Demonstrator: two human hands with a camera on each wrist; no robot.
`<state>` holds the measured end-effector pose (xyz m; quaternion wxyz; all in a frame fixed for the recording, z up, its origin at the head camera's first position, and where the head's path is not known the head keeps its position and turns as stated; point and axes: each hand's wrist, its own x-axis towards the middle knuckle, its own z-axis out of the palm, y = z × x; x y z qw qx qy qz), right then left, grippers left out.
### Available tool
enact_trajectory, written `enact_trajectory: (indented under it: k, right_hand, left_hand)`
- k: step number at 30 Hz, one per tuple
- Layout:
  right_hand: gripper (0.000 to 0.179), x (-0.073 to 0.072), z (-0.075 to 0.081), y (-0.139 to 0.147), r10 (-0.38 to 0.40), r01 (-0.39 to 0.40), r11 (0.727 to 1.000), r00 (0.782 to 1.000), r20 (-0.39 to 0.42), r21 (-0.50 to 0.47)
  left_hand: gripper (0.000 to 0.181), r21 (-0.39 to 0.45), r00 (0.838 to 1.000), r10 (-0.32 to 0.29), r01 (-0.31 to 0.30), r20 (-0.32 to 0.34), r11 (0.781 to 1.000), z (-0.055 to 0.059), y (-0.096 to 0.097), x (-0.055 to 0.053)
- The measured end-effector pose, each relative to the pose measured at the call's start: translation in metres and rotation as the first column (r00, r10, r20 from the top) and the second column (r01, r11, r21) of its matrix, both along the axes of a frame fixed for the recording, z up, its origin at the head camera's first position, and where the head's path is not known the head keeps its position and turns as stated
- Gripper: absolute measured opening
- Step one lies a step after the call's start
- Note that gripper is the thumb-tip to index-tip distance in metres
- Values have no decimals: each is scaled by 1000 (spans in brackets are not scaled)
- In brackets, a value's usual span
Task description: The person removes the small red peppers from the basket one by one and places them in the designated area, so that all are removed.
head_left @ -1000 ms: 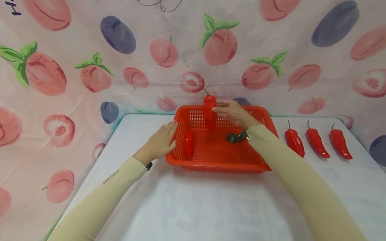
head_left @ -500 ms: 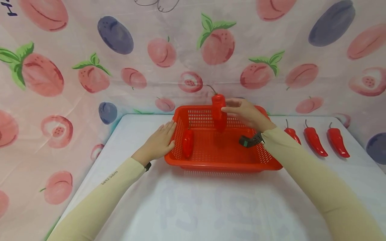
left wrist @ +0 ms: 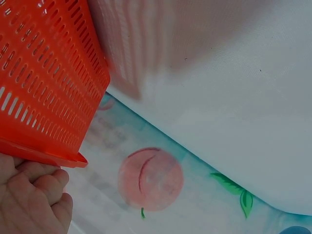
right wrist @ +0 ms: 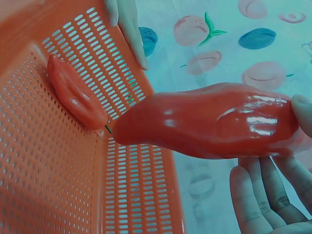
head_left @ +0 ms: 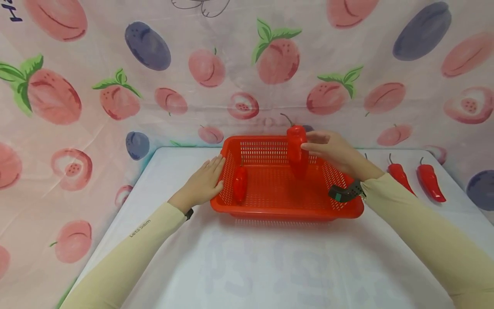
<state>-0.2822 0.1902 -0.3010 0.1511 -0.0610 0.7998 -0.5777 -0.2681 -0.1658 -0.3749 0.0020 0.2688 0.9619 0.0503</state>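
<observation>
My right hand point(head_left: 333, 150) pinches a red chili pepper point(head_left: 297, 148) between thumb and fingers, stem up, over the right half of the red plastic basket point(head_left: 285, 211). In the right wrist view this pepper point(right wrist: 209, 122) is large and glossy, its lower end overlapping the basket wall. Another red pepper point(head_left: 240, 184) lies inside along the basket's left side. With straight fingers, my left hand point(head_left: 200, 182) rests on the left rim. The left wrist view shows fingers point(left wrist: 48, 187) right at the rim, beside the slotted wall point(left wrist: 44, 73).
To the right of the basket, two red peppers point(head_left: 430, 182) point(head_left: 400, 177) lie on the white table point(head_left: 270, 266), partly behind the right forearm; another stem point(head_left: 365, 156) shows above that sleeve. A fruit-patterned cloth point(head_left: 231, 51) hangs behind the table and along the left.
My right hand has moved to the right with the pepper, from the basket's middle toward its right side, and slightly lower. My left hand has stayed on the rim.
</observation>
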Motion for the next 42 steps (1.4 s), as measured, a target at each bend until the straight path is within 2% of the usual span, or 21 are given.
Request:
enact_trajectory:
  k: [6,14,19,25,31,35,39,42]
  right_hand:
    - [62,13,-1,19,11,-9,998,999,-34,56]
    - [63,28,-4,48,-19,24,995,999,-47,95]
    - [70,37,-3,66,-14,26,984,998,-65,174]
    - [72,47,-7,93,-68,84,962,995,-69,259]
    - [69,51,-16,121,-127,136,963,990,-54,231]
    - [65,54,-21,140,-141,146,974,989,-41,170]
    - [48,57,-28,159,-140,141,989,990,-26,36]
    - [32,60,-35,171,-150,150,989,989,-11,-4]
  left_hand:
    - [67,-15,1000,9,-9,13,1000,0,0,0]
    - [67,-14,1000,12,-11,17,1000,-2,0,-2]
    - [67,-7,999,26,-26,29,1000,-1,0,-2]
    - [67,-6,999,27,-27,31,1000,-1,1,-2]
    - [67,-10,999,23,-23,24,1000,0,0,-3]
    - [67,-8,999,28,-28,28,1000,1,0,-3]
    - [67,-5,999,33,-33,35,999,0,0,-3]
    - [67,-3,999,30,-30,35,1000,0,0,-3]
